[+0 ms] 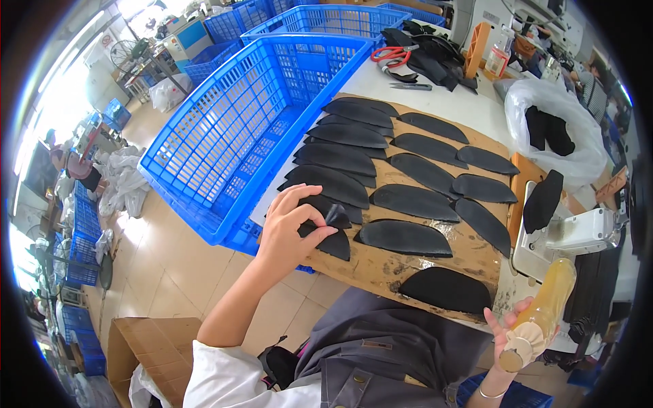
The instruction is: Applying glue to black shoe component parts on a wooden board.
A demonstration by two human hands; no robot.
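**Head view: two hands at a board of black pieces**

Head camera looks down at a brown cardboard board (408, 262) lying on a white tabletop (449, 102). Many flat black leaf-shaped pieces (415, 202) lie on the board in rows, some overlapping each other.

The left hand (289, 231) is at the near left corner of the board. Its thumb and fingers pinch one small black piece (333, 219) and lift its edge up, so the piece bends. This piece sits at the bottom of the left row, touching the pieces beside it.

The right hand (510, 330) is low on the right side, off the board. It is closed around a soft yellow squeeze bottle with a tan round cap (544, 313). The bottle is tilted, with the cap end pointing down toward the person.

A big blue plastic crate (231, 136) rests just beside the board on the left. Red-handled scissors (389, 54) lie far back on the tabletop. A clear plastic bag with black pieces inside (554, 129) sits at the right.
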